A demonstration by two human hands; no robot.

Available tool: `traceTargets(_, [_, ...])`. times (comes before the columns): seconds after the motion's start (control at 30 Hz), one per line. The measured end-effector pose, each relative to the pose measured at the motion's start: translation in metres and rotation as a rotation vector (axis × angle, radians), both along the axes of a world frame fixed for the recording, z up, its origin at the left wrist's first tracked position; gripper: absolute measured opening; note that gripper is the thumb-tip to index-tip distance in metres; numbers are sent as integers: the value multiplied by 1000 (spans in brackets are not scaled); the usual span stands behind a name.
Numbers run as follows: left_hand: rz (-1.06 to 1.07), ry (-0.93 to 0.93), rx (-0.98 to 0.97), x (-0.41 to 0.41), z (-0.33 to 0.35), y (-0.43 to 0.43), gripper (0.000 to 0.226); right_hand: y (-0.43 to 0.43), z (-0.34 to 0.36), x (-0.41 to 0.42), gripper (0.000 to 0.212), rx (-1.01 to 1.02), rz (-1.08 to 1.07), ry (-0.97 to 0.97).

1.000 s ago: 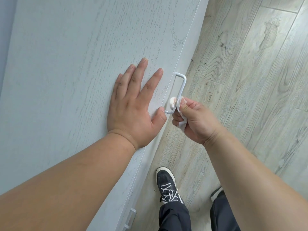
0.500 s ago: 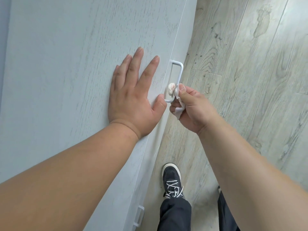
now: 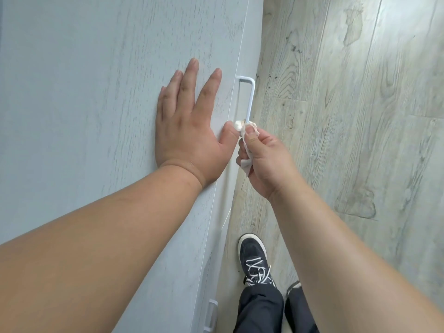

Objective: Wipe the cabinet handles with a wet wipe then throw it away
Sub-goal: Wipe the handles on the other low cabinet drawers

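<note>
A white U-shaped cabinet handle (image 3: 250,97) sticks out from the edge of the pale grey cabinet door (image 3: 96,92). My right hand (image 3: 263,159) pinches a crumpled white wet wipe (image 3: 245,150) against the near end of that handle. My left hand (image 3: 189,126) lies flat on the door beside the handle, fingers spread, holding nothing. A second white handle (image 3: 211,314) shows lower on the cabinet, partly cut off by the frame's bottom.
Light wood-grain floor (image 3: 360,116) fills the right side. My dark shoe with white laces (image 3: 254,260) and dark trouser legs stand close to the cabinet's foot.
The view has shifted a little. My right hand with the wipe stays at the near end of the handle. My left hand remains pressed flat on the door.
</note>
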State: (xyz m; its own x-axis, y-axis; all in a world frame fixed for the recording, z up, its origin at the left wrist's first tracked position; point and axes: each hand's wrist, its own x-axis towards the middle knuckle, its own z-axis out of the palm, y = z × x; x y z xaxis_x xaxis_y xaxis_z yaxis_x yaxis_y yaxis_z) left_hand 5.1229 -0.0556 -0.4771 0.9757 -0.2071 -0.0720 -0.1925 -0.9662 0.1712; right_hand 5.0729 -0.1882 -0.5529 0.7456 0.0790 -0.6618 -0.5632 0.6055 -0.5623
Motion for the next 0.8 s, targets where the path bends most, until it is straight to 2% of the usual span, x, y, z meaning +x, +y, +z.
traceTargets(0.13, [-3, -7, -3, 0, 0, 0, 79, -5, -3, 8, 31, 56, -37, -3])
traceTargets(0.23, [0, -16, -7, 0, -1, 0, 79, 1, -10, 10, 25, 121, -87, 10])
traceTargets(0.3, [5, -12, -8, 1, -1, 0, 79, 12, -8, 4, 32, 176, -143, 30])
traceTargets(0.47, [10, -5, -9, 0, 1, -1, 80, 31, 11, -6, 20, 212, -307, 125])
traceTargets(0.53, [13, 0, -11, 0, 1, 0, 80, 31, 17, -10, 20, 65, -256, 130])
traceTargets(0.63, [12, -5, -11, 1, 1, -1, 80, 26, 24, -17, 32, -307, -73, 111])
traceTargets(0.8, [6, -12, -20, 1, 0, -1, 79, 2, 40, -9, 20, -531, -246, 50])
